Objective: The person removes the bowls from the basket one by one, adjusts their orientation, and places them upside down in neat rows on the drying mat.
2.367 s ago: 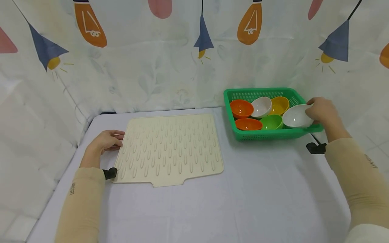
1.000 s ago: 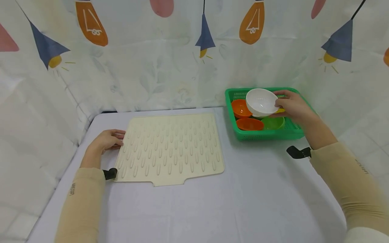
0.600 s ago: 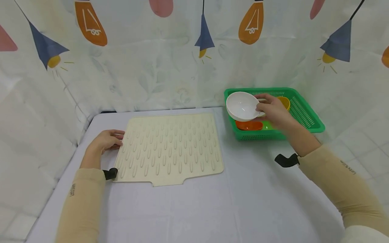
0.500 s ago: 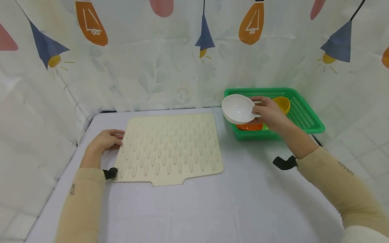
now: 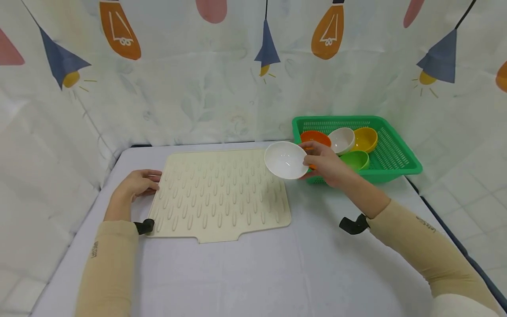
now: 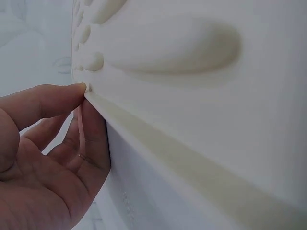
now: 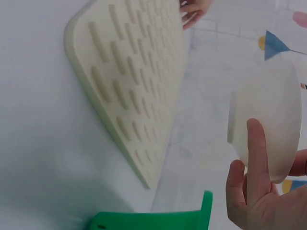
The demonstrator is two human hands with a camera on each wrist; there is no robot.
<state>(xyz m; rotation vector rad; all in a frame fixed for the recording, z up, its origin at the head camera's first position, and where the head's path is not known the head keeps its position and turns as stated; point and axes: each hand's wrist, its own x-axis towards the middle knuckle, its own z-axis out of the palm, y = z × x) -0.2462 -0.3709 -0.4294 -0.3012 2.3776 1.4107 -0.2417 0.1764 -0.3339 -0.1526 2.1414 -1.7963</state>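
My right hand [image 5: 326, 165] holds a white bowl [image 5: 283, 158] by its right side, tilted and raised above the right back corner of a cream drying mat [image 5: 218, 193] with raised oval ribs. In the right wrist view, fingers [image 7: 256, 158] lie along the outside of the bowl [image 7: 273, 115], and its foot ring shows. My left hand [image 5: 137, 184] is at the mat's left edge. The left wrist view shows the thumb of the left hand [image 6: 48, 143] on the rim of the mat [image 6: 192, 115], with the other fingers beneath, pinching it.
A green basket [image 5: 396, 169] at the back right holds an orange bowl [image 5: 315, 137], a white bowl [image 5: 342, 140], a yellow bowl [image 5: 365, 139] and a green bowl [image 5: 356, 160]. Another orange bowl is mostly behind my right hand. Patterned cloth hangs behind the white-covered table [image 5: 245, 277].
My right hand has lifted the white bowl out of the basket's right end and carried it left, over the mat's right back corner. My left hand has stayed at the mat's edge.
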